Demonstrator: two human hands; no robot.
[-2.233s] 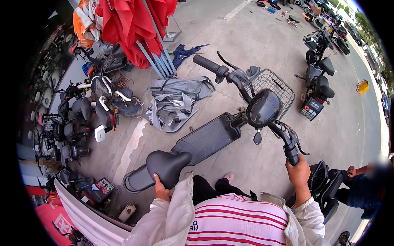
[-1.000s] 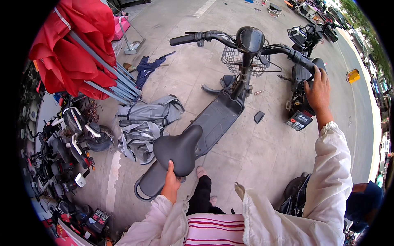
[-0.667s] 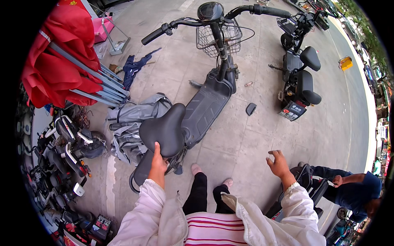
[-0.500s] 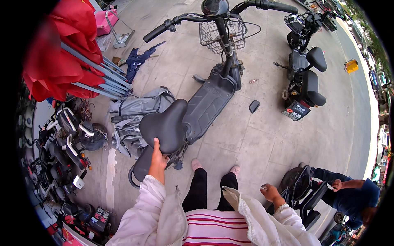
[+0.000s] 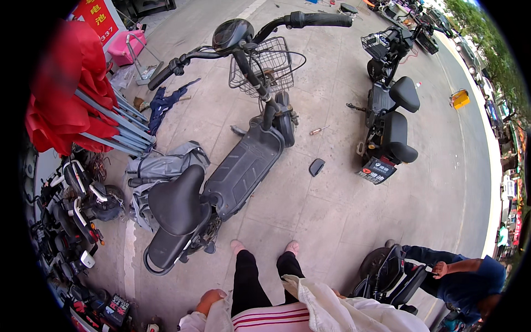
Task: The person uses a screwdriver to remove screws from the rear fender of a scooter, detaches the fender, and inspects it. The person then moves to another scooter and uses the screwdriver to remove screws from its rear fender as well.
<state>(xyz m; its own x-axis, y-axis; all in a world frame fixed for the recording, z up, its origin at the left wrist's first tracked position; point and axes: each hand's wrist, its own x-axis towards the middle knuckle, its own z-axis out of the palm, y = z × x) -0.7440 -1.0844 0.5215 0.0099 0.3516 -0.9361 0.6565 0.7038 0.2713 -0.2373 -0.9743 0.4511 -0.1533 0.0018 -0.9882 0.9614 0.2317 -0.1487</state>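
Note:
A black electric scooter stands before me, with its saddle [image 5: 174,199], footboard [image 5: 243,169], handlebar grip [image 5: 323,19] and wire basket [image 5: 276,63]. My left hand [image 5: 210,301] is low beside my white jacket, below and right of the saddle, apart from it; its fingers are mostly hidden. My right hand [image 5: 336,293] barely shows behind the jacket, so I cannot see what it touches. On the pavement right of the scooter lie a screwdriver [image 5: 319,130] and a small black part [image 5: 316,167].
Another scooter [image 5: 395,135] stands to the right. A person in dark blue [image 5: 473,285] is beside a black scooter [image 5: 387,274]. Folded red canopy [image 5: 63,110], grey sheeting [image 5: 166,163] and parked bikes [image 5: 72,216] are left. A yellow object [image 5: 460,99] lies near the road.
My left hand has let go of the saddle and moved down to my body. My right hand left the handlebar and dropped behind the jacket. The scooter's handlebar has swung leftward in view.

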